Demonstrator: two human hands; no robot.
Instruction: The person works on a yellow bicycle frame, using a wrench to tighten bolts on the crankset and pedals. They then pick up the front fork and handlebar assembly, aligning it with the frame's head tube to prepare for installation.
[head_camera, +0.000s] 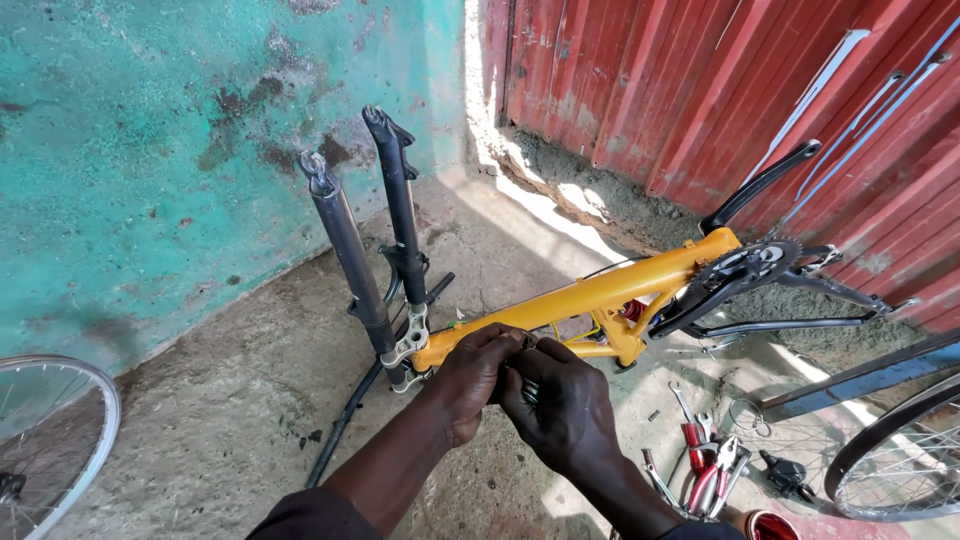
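Note:
A yellow bicycle frame (600, 290) lies upside down on the concrete, its black suspension fork (365, 250) pointing up and its crank and chainring (745, 265) at the right. My left hand (470, 375) and my right hand (560, 400) meet close over the frame's tube near the head end. Their fingers pinch a small dark part (527, 342) between them; what it is I cannot tell.
Pliers with red handles (715, 470) and other small tools lie on the ground at the right. A wheel (50, 440) sits at the lower left, another wheel (900, 450) at the lower right. A teal wall (150, 150) and a red corrugated sheet (750, 90) stand behind.

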